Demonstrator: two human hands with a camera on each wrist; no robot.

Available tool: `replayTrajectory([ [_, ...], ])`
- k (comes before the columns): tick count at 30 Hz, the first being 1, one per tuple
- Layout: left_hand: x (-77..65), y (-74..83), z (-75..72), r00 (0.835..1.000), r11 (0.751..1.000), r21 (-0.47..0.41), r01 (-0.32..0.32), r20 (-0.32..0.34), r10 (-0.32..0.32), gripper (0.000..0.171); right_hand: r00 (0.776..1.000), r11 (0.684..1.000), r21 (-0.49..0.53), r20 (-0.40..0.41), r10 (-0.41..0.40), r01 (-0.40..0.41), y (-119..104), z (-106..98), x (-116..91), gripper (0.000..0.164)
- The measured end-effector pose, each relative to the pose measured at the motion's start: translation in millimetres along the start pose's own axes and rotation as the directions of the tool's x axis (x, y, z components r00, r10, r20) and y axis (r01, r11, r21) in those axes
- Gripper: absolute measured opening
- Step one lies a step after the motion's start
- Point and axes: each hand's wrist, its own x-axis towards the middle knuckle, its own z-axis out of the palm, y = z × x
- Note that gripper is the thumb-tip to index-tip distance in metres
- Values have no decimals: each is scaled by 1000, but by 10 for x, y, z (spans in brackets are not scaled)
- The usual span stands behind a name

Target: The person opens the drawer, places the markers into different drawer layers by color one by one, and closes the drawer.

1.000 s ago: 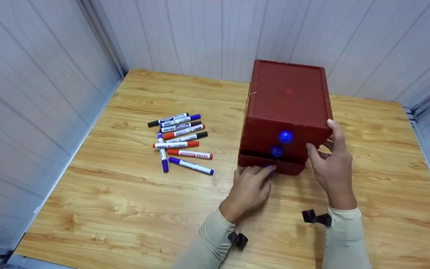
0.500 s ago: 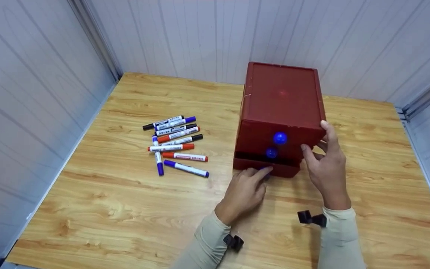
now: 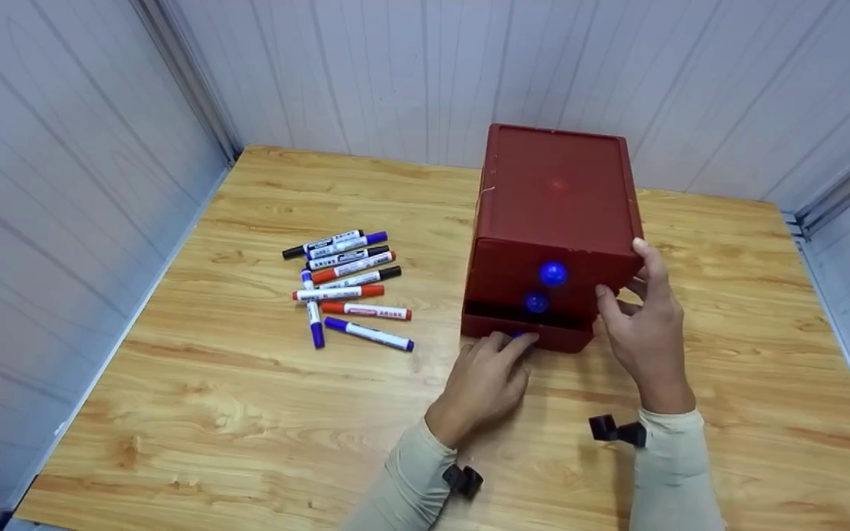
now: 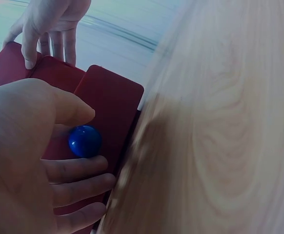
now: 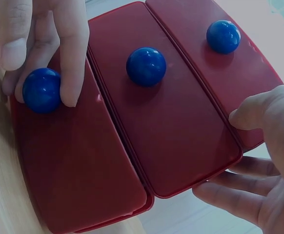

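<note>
A dark red box of three stacked drawers [image 3: 561, 199] with round blue knobs stands on the table. Its bottom drawer [image 3: 561, 339] juts out slightly, leaving a dark slot above it. My left hand [image 3: 478, 383] is at that drawer's blue knob [image 5: 41, 90], which sits between the index and middle fingers; the thumb is held off it in the right wrist view. My right hand [image 3: 650, 339] holds the box's right front edge. Its thumb [image 5: 247, 117] lies on the front of the top drawer, with the other fingers [image 5: 244, 187] along the side.
Several markers [image 3: 351, 273] with black, blue and red caps lie in a loose pile left of the box, some crossing others. White panelled walls [image 3: 366, 74] border the wooden table [image 3: 233, 413] at the back and sides. Black wrist mounts are strapped to both sleeves.
The whole head view has shifted slightly left and down. Both hands keep their places on the box, and the bottom drawer stands out about as far as before.
</note>
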Motion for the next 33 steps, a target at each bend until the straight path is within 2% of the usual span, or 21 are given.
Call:
replayTrajectory([
  [7, -4, 5, -27, 999, 999, 17, -50, 17, 49, 45, 1000, 1000, -19, 25, 3, -3, 4, -45, 4, 72],
  [15, -21, 25, -59, 998, 998, 24, -51, 47, 50, 44, 997, 999, 16, 59, -43, 42, 2, -80, 18, 73],
  [28, -28, 27, -73, 998, 998, 6, -55, 19, 55, 40, 1000, 1000, -4, 25, -3, 3, -3, -43, 2, 69],
  [33, -41, 27, -84, 999, 999, -4, -46, -2, 46, 34, 1000, 1000, -13, 18, -21, 21, -17, -19, 16, 69],
])
